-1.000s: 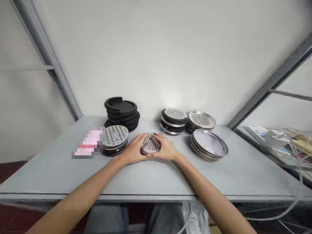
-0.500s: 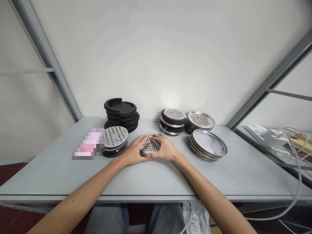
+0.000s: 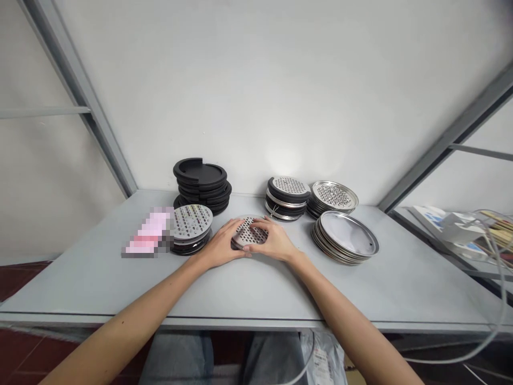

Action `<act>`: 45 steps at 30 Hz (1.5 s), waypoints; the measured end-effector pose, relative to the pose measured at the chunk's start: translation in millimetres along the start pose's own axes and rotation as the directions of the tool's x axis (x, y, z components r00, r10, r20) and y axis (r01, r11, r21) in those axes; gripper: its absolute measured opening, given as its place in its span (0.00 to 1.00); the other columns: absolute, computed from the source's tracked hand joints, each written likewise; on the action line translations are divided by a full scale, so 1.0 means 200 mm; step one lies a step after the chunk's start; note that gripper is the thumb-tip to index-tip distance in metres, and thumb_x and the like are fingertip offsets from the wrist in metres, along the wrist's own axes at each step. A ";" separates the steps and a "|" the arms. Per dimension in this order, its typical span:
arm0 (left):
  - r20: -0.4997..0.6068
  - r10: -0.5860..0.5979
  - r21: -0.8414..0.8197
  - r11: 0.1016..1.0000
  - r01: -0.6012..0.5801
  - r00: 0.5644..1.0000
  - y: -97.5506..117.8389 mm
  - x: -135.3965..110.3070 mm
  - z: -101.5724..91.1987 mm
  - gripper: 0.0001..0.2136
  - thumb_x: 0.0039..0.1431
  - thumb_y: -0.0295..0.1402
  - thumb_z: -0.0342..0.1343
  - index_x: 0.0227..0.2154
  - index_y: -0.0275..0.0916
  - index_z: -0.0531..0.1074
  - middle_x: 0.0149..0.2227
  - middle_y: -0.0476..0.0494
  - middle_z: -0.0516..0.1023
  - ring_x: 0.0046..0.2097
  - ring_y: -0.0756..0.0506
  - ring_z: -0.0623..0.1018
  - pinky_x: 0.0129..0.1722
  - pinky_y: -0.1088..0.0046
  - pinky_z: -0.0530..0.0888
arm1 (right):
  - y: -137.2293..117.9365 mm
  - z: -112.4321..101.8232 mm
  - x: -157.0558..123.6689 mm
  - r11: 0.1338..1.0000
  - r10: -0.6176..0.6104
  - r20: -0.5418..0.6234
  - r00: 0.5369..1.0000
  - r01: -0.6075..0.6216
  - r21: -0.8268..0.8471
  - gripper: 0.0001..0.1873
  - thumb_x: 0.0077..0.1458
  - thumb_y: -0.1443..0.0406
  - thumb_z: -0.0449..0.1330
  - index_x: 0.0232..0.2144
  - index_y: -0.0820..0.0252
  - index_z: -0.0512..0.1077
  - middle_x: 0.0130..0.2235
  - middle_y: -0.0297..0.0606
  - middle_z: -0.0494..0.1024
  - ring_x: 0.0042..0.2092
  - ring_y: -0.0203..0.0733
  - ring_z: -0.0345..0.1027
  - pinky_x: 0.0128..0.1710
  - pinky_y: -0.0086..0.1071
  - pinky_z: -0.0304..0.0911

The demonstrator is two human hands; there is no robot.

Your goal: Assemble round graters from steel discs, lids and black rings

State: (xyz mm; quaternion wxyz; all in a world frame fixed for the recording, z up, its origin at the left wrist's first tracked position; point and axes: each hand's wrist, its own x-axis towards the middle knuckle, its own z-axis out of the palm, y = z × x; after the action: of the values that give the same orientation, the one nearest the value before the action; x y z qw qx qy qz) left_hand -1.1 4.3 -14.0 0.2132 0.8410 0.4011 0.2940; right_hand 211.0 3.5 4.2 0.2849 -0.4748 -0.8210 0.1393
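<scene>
Grip is kept around the rim of the perforated metal disc by the left hand and right hand, on the surface. Scarcely any change is seen since a second ago; handling in place is suggested. Its underside is hidden; the pixelated pink item cannot be identified.

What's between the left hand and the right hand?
A perforated disc lies between the left hand and the right hand, both curved around its sides; the head view shows this.
</scene>
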 end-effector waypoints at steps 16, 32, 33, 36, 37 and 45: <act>-0.012 -0.012 -0.019 1.000 0.012 1.000 -0.02 -0.01 0.01 0.44 0.43 0.43 0.67 0.62 0.40 0.54 0.63 0.35 0.58 0.64 0.34 0.57 0.61 0.54 0.59 | 0.02 -0.03 -0.02 0.988 -0.079 0.131 0.988 0.060 0.141 0.31 0.42 0.48 0.66 0.48 0.52 0.74 0.57 0.44 0.68 0.63 0.57 0.51 0.59 0.53 0.53; 0.001 -0.109 -0.012 0.994 0.109 0.994 0.03 0.01 -0.01 0.43 0.45 0.44 0.66 0.62 0.37 0.55 0.63 0.35 0.59 0.64 0.34 0.57 0.61 0.56 0.60 | -0.02 0.00 -0.03 0.983 -0.003 -0.069 0.998 0.015 0.181 0.17 0.44 0.51 0.67 0.33 0.53 0.78 0.38 0.37 0.81 0.52 0.51 0.69 0.55 0.45 0.60; -0.001 -0.108 -0.012 0.994 0.108 0.994 0.03 0.01 -0.01 0.42 0.45 0.44 0.66 0.61 0.37 0.56 0.63 0.36 0.59 0.64 0.34 0.57 0.62 0.56 0.59 | -0.02 0.01 -0.03 0.983 0.013 -0.075 0.997 0.001 0.186 0.17 0.43 0.51 0.67 0.33 0.53 0.78 0.38 0.37 0.81 0.52 0.51 0.70 0.54 0.45 0.60; -0.004 -0.120 -0.016 0.993 0.120 0.993 0.03 0.02 -0.01 0.39 0.46 0.43 0.65 0.60 0.36 0.59 0.62 0.36 0.60 0.64 0.35 0.57 0.62 0.57 0.59 | -0.03 0.01 -0.02 0.979 0.053 -0.091 0.994 -0.034 0.200 0.19 0.42 0.51 0.67 0.34 0.54 0.78 0.37 0.38 0.81 0.51 0.51 0.70 0.53 0.44 0.61; -0.011 -0.126 -0.020 0.992 0.126 0.992 0.04 0.02 -0.02 0.39 0.46 0.43 0.65 0.60 0.37 0.59 0.62 0.36 0.61 0.64 0.35 0.59 0.61 0.57 0.59 | -0.03 0.00 -0.02 0.979 0.056 -0.092 0.994 -0.037 0.200 0.19 0.42 0.51 0.67 0.35 0.55 0.78 0.38 0.39 0.80 0.51 0.51 0.70 0.53 0.44 0.61; -0.023 -0.098 -0.049 0.994 0.097 0.995 0.04 0.01 -0.03 0.40 0.47 0.44 0.64 0.61 0.38 0.55 0.62 0.37 0.62 0.61 0.37 0.63 0.60 0.59 0.62 | 0.06 -0.09 -0.02 0.945 -0.175 -0.002 0.985 0.168 0.281 0.23 0.43 0.55 0.68 0.43 0.58 0.76 0.50 0.44 0.76 0.57 0.52 0.63 0.57 0.46 0.59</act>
State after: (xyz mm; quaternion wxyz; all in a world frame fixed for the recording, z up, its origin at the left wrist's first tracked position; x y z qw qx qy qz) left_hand -1.2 2.0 -4.2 0.2423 0.8112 0.4373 0.3034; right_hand 231.9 5.8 12.1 0.3510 -0.3548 -0.8343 0.2343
